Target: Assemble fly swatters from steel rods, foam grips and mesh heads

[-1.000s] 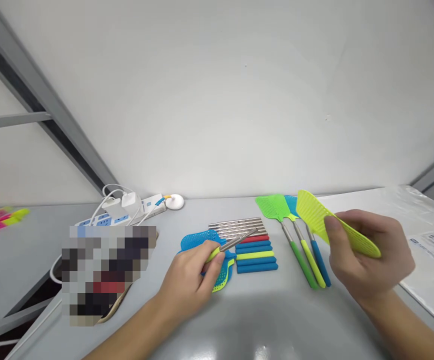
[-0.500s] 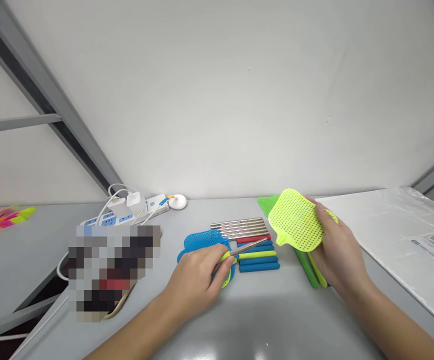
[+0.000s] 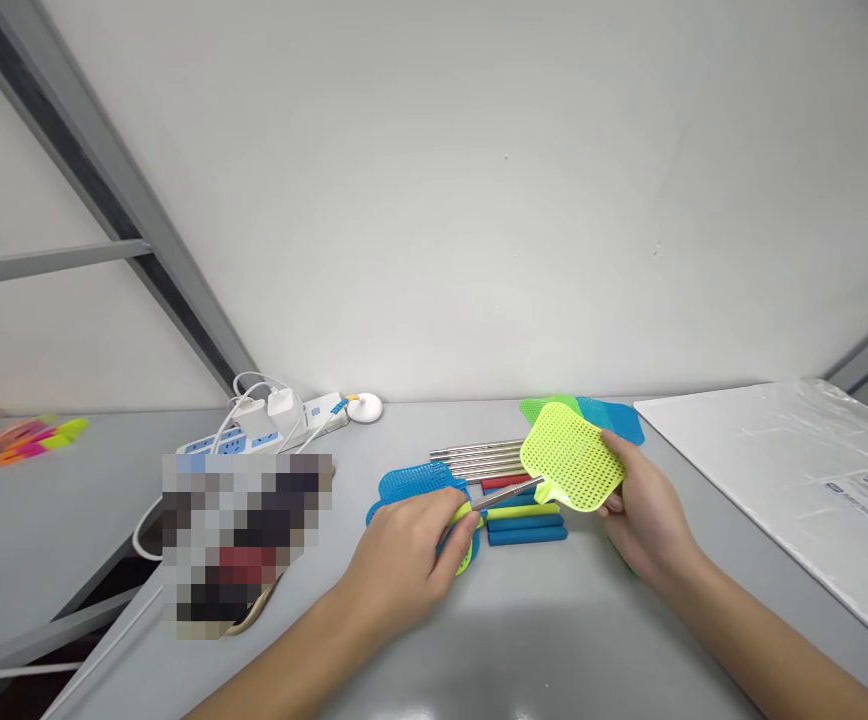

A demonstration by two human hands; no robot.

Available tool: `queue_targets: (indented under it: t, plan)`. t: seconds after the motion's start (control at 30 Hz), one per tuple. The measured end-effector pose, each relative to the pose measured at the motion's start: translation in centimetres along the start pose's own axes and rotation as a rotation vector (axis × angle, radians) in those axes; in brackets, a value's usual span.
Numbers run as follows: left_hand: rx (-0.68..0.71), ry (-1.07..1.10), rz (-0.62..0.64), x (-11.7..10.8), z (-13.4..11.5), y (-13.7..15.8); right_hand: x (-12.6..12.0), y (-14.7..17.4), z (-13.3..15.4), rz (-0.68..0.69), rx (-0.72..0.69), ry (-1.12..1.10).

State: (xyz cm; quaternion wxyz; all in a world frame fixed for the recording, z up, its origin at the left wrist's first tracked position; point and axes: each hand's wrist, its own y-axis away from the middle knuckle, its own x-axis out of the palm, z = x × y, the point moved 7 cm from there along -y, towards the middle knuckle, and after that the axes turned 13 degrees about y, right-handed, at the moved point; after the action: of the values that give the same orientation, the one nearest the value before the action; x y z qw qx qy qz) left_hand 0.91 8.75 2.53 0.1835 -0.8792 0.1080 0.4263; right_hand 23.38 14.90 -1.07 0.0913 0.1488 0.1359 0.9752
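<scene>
My left hand (image 3: 408,548) is closed around a yellow-green handle (image 3: 463,512) with a thin metal rod (image 3: 505,493) sticking out to the right. In my right hand (image 3: 648,515) is a yellow-green perforated fly swatter head (image 3: 573,455), its narrow socket pointing left. The rod's tip is at that socket; I cannot tell whether it is inside. Beneath them lie blue handles (image 3: 528,536), a yellow-green handle (image 3: 522,512) and a red handle (image 3: 504,482). Several metal rods (image 3: 475,458) lie behind. Blue swatter heads (image 3: 411,480) are beside my left hand, partly covered.
Behind my right hand lie a green swatter head (image 3: 535,408) and a blue one (image 3: 618,420). A white wrapped package (image 3: 779,450) covers the right side. On the left are a power strip (image 3: 314,420), cables, a white round device (image 3: 364,407) and a blurred-out item (image 3: 246,545).
My right hand has moved left and slightly down, bringing the swatter head's socket to the rod tip. A blue swatter head behind it is now uncovered. The view has shifted slightly.
</scene>
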Motion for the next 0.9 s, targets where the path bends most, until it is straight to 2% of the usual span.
queue_targets:
  t: [0.27,0.5,0.9]
  plan:
    - [-0.002,-0.020,-0.010,-0.2,-0.1,0.2,0.7,-0.2,0.6,0.085,-0.072,0.025]
    - [-0.038,-0.062,-0.032,-0.6,0.1,0.0,0.3,0.5,1.4,0.038,-0.157,0.042]
    - [-0.044,-0.073,-0.027,-0.6,0.5,0.1,0.3,1.1,2.1,-0.005,-0.226,0.123]
